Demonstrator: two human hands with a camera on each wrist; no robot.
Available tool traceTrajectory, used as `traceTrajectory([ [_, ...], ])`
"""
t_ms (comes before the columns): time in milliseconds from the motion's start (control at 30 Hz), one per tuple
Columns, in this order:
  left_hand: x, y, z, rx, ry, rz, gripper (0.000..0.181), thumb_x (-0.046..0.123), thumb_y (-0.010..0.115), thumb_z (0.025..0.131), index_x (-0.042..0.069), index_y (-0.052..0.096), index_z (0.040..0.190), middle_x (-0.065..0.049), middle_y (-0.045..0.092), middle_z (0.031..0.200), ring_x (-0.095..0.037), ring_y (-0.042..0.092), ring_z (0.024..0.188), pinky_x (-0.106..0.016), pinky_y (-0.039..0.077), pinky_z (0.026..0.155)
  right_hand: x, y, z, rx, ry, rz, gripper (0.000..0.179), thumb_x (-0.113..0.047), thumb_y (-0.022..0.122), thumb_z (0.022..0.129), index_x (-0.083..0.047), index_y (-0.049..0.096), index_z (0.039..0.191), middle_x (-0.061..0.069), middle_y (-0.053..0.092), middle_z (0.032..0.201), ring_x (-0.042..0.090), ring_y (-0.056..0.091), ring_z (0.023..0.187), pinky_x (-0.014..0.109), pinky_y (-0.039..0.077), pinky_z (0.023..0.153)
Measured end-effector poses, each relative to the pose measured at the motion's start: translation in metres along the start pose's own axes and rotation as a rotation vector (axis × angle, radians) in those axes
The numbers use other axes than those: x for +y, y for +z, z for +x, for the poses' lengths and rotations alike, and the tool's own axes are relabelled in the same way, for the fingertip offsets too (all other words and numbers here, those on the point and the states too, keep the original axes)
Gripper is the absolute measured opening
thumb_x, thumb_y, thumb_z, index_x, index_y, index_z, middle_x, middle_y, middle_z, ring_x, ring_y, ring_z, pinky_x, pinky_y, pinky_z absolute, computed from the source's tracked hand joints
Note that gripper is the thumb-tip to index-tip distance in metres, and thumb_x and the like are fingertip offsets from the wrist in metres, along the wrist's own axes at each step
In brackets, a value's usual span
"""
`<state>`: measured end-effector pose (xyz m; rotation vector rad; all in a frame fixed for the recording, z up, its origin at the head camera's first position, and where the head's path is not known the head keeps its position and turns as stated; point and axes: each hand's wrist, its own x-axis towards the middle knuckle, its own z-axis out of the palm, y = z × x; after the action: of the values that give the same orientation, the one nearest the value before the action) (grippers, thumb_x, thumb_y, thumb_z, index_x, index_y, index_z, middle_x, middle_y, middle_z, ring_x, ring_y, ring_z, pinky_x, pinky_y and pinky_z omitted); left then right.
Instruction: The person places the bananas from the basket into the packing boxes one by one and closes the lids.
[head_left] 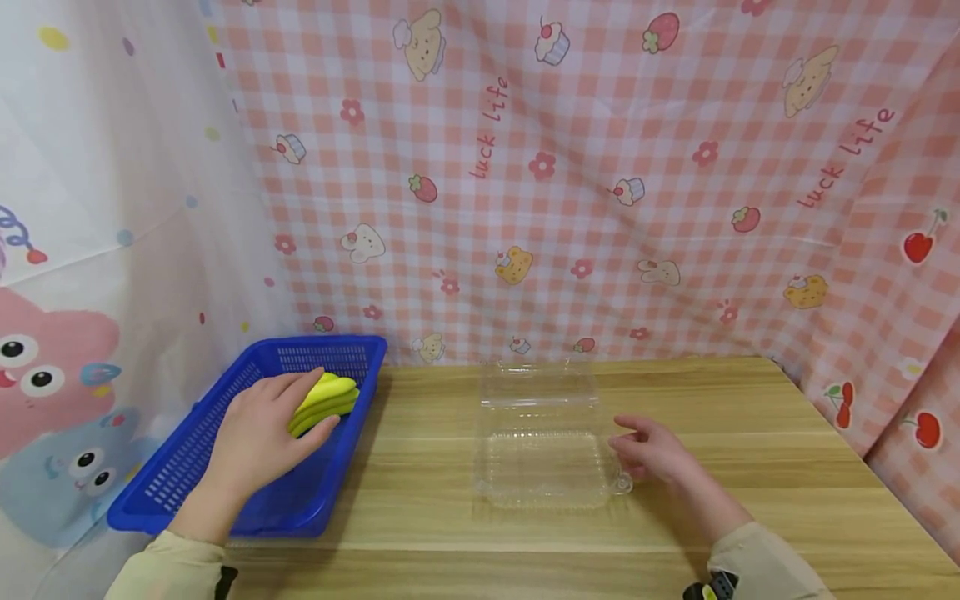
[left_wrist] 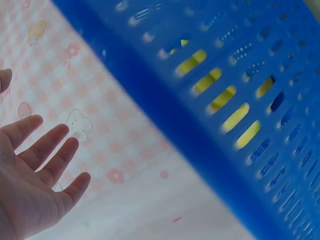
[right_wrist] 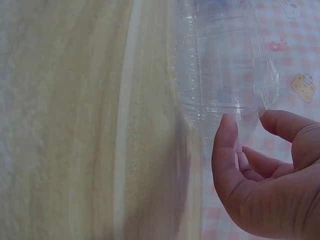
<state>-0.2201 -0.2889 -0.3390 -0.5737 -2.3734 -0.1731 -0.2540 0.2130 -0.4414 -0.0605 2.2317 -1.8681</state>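
Observation:
My left hand (head_left: pixel 262 425) is over the blue basket (head_left: pixel 348 492), its thumb and fingers spread around a bunch of yellow-green bananas (head_left: pixel 333 398) inside. The left wrist view has the same hand (left_wrist: pixel 37 185) beyond the basket's rim, fingers apart and nothing gripped; yellow shows through the basket slots. A clear plastic clamshell box (head_left: pixel 543 471) stands on the table with its lid raised at the back. Beside its right edge is my right hand (head_left: pixel 656 450), fingers loosely bent. In the right wrist view, the right hand's fingertips (right_wrist: pixel 228 122) are right at the box's edge, with a gap between them.
Both things stand on a wood-grain table (head_left: pixel 420 533). A pink checked curtain (head_left: pixel 585 225) hangs behind it, and a white printed curtain (head_left: pixel 165 250) hangs close to the basket's left side. The table's right edge slants toward the front right.

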Motion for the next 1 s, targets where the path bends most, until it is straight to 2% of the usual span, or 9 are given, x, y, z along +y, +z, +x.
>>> traceTrajectory([
  [233, -0.006, -0.008, 0.012, -0.087, -0.044, -0.009, 0.065, 0.036, 0.078, 0.081, 0.005, 0.060, 0.135, -0.021, 0.065, 0.118, -0.044, 0.059, 0.107, -0.065, 0.044, 0.087, -0.002, -0.002, 0.002, -0.004, 0.003, -0.024, 0.059, -0.004, 0.059, 0.097, 0.018, 0.028, 0.143, 0.005, 0.056, 0.090, 0.013, 0.055, 0.069, 0.027, 0.051, 0.060],
  [667, -0.020, -0.010, 0.039, -0.266, -0.160, -0.023, 0.068, 0.049, 0.063, 0.093, 0.002, 0.052, 0.142, -0.026, 0.058, 0.131, -0.048, 0.050, 0.119, -0.066, 0.039, 0.096, -0.002, 0.000, 0.003, -0.007, 0.008, 0.040, 0.053, 0.001, 0.056, 0.097, 0.019, 0.031, 0.141, 0.003, 0.051, 0.086, 0.011, 0.055, 0.071, 0.024, 0.053, 0.060],
  [1000, -0.033, -0.001, 0.053, -0.280, -0.229, -0.050, 0.063, 0.045, 0.062, 0.095, 0.000, 0.054, 0.138, -0.029, 0.057, 0.130, -0.050, 0.050, 0.119, -0.069, 0.036, 0.097, 0.001, 0.001, 0.006, -0.025, -0.017, 0.065, 0.050, 0.004, 0.053, 0.098, 0.021, 0.030, 0.139, 0.002, 0.049, 0.083, 0.009, 0.052, 0.068, 0.021, 0.050, 0.058],
])
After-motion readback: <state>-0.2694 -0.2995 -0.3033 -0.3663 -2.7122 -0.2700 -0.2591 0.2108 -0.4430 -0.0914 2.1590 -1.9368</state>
